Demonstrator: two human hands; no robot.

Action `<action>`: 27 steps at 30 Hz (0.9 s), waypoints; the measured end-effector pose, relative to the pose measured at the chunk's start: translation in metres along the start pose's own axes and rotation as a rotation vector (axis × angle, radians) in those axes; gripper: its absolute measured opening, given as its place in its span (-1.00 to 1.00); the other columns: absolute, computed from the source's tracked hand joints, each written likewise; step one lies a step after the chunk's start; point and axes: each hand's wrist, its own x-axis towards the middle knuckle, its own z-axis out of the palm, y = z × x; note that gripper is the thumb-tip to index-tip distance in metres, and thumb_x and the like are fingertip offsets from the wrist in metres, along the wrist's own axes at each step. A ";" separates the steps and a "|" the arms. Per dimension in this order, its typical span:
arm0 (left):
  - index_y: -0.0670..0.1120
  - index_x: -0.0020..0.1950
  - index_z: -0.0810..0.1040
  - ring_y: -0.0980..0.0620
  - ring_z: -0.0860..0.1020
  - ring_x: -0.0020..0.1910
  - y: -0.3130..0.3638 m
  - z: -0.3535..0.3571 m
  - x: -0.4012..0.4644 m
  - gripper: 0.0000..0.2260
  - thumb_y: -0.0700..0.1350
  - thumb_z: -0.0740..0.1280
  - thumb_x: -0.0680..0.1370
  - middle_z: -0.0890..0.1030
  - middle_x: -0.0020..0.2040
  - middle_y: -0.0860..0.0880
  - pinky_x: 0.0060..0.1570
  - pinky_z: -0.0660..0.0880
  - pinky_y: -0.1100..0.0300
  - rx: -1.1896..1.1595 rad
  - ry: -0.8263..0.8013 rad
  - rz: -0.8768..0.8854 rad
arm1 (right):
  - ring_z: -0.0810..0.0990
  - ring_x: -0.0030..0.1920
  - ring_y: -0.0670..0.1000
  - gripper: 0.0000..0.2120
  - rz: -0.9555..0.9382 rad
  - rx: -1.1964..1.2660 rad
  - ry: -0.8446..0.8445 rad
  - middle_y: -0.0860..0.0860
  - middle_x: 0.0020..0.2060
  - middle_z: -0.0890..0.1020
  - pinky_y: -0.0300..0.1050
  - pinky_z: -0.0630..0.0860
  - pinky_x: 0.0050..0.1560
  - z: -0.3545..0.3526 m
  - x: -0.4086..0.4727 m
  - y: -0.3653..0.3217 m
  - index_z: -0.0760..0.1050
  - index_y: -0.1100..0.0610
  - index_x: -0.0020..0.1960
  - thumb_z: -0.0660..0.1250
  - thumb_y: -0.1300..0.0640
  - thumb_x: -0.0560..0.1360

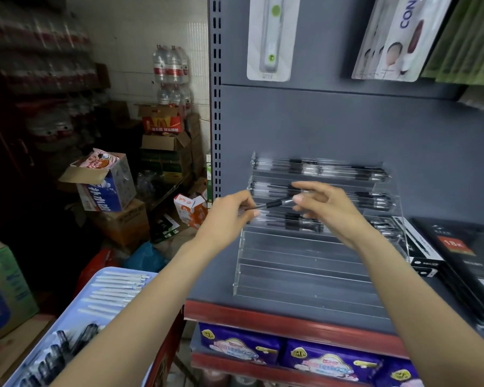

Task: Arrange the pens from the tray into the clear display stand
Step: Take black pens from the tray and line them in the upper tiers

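A clear tiered display stand point(305, 263) sits on the grey shelf, its upper tiers filled with black pens point(333, 170) and its lower tiers bare. In front of the third tier, a black pen point(277, 203) is held level between both hands. My left hand point(229, 216) pinches its left end. My right hand point(322, 205) pinches its right end between thumb and fingers. A light blue tray point(140, 275) at the lower left holds several white pens point(115, 291) and black pens point(59, 350), partly hidden by my left forearm.
Black boxed goods point(458, 255) lie on the shelf to the right of the stand. The shelf has a red front edge point(291, 319), with purple packs point(241, 347) below. Cardboard boxes point(118, 219) and water bottles point(171, 65) crowd the floor at left.
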 end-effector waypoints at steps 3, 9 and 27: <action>-0.07 -0.11 0.54 0.11 0.54 -0.10 0.015 0.003 0.003 -0.95 -0.12 0.37 0.51 0.59 -0.19 0.07 -0.03 0.38 0.35 0.006 -0.004 0.042 | 0.66 -0.23 -0.13 -0.85 -0.058 0.015 0.036 -0.04 -0.26 0.68 -0.36 0.54 -0.16 -0.002 -0.003 -0.004 0.63 0.08 -0.10 0.34 0.29 0.48; -0.09 0.32 0.43 0.02 0.40 0.29 0.007 0.012 0.012 -0.65 -0.11 0.33 0.54 0.48 0.27 -0.05 0.24 0.32 0.22 0.209 0.032 -0.036 | 0.66 -0.27 -0.13 -0.90 -0.011 -0.015 0.318 0.01 -0.21 0.67 -0.31 0.59 -0.06 -0.027 -0.002 0.016 0.62 0.17 -0.09 0.36 0.32 0.46; -0.11 0.30 0.51 -0.05 0.49 0.26 -0.030 0.017 0.017 -0.69 -0.16 0.32 0.55 0.56 0.25 -0.13 0.24 0.35 0.18 0.028 -0.113 -0.274 | 0.53 -0.14 -0.09 -0.90 0.001 -0.734 0.074 0.08 -0.08 0.68 -0.32 0.38 -0.02 -0.015 0.019 0.028 0.66 0.18 -0.07 0.40 0.27 0.45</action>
